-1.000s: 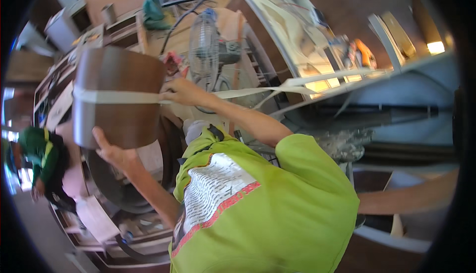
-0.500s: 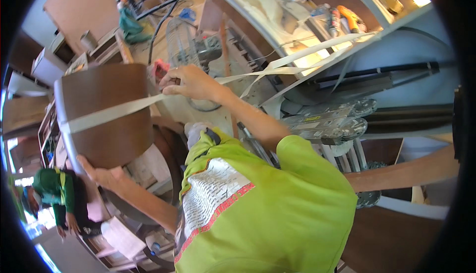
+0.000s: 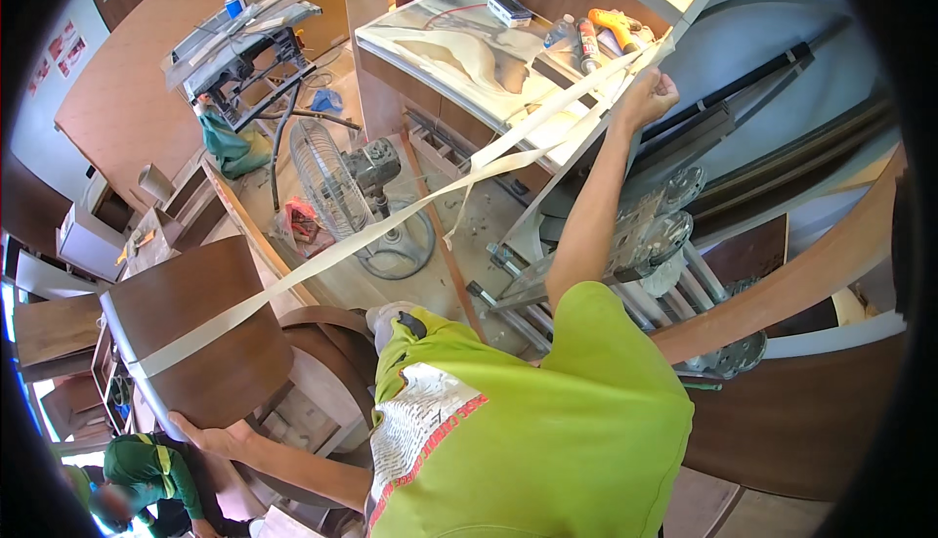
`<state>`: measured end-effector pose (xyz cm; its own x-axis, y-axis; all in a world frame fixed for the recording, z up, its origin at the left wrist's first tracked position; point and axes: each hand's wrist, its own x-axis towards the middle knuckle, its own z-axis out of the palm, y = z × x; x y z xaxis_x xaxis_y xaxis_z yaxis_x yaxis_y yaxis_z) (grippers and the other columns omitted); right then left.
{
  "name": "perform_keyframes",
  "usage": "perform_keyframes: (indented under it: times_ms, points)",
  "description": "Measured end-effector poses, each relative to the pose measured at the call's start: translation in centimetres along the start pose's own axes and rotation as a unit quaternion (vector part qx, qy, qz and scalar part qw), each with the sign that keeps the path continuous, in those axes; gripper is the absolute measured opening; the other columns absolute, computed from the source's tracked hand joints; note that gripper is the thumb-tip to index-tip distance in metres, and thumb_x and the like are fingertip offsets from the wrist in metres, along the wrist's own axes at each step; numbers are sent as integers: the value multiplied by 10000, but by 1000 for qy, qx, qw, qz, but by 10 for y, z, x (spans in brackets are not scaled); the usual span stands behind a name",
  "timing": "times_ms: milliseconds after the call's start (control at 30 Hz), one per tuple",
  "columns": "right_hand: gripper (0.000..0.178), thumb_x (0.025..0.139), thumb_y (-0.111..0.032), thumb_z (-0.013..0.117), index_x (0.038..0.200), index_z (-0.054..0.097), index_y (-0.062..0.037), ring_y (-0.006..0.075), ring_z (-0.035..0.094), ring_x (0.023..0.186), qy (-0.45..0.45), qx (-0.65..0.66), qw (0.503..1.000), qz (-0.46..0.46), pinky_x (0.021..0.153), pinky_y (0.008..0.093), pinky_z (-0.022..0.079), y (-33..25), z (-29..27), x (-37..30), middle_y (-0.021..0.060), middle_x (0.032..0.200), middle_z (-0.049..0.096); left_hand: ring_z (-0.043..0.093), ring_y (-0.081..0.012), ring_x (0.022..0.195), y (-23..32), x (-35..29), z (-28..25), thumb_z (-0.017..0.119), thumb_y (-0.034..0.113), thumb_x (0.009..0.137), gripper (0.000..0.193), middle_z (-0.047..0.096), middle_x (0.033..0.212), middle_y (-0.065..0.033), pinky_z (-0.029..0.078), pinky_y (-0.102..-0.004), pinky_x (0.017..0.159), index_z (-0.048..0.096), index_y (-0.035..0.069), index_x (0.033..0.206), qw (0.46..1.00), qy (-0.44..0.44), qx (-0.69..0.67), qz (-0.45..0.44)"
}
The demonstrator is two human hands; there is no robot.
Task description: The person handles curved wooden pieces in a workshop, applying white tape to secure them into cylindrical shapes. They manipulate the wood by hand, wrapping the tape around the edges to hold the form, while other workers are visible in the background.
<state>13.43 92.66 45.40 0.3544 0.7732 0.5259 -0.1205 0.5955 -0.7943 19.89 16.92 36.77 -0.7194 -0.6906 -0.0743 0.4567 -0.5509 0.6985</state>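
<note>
A curved dark-brown panel (image 3: 195, 333) with a pale edge stands on the left. My left hand (image 3: 210, 438) grips its lower edge, the fingers partly hidden. Across the panel's face runs a long pale strip (image 3: 342, 257), which stretches taut up to the right, over the gap beside the fan. At the upper right, my right hand (image 3: 647, 100) is raised beside the shelf edge, its fingers curled round the strip's far part. A second length of pale strip (image 3: 557, 103) runs alongside it near the bench.
A standing fan (image 3: 327, 181) is on the floor ahead. A lit bench (image 3: 440, 44) bears an orange tool (image 3: 616, 28) and a cartridge (image 3: 588, 44). A folded ladder (image 3: 655, 235) lies at right. A person in green (image 3: 147, 474) is at lower left.
My right hand has moved from beside the panel far up and right to the shelf edge, drawing the strip out. My left hand stays at the panel, which has tilted and sunk slightly.
</note>
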Motion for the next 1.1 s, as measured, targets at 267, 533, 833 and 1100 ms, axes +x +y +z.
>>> perform_keyframes:
  times_ms: [267, 533, 833, 1100]
  points:
    - [342, 880, -228, 667, 1005, 597, 82, 166, 584, 723, -85, 68, 993, 44, 674, 296, 498, 37, 11, 42, 111, 859, 625, 515, -305, 1200, 22, -7, -6, 645, 289, 909, 518, 551, 1325, -149, 385, -449, 1054, 504, 10, 1322, 999, 44, 8, 24]
    - [227, 868, -152, 690, 941, 648, 59, 103, 537, 654, -121, 170, 971, 118, 596, 242, 442, 47, 33, 37, 41, 759, 616, 501, -315, 1224, 36, -6, -43, 622, 298, 922, 516, 541, 1342, -155, 375, -461, 1064, 496, 18, 1336, 999, 37, 2, 33]
    - [308, 814, -186, 754, 1049, 675, -3, 113, 593, 684, -438, -44, 889, 127, 589, 249, 465, 138, -16, -46, 66, 792, 660, 508, -289, 1192, 52, -18, -49, 622, 364, 923, 560, 541, 1328, -142, 389, -420, 1048, 496, -12, 1318, 994, 94, 31, 46]
    - [385, 831, -163, 735, 1174, 571, -106, 58, 581, 628, -740, -189, 520, 383, 525, 188, 451, 163, -61, -145, -29, 805, 626, 561, -253, 1124, 78, -40, -12, 592, 274, 956, 403, 601, 1226, -127, 446, -397, 999, 543, -13, 1236, 995, 52, -12, 80]
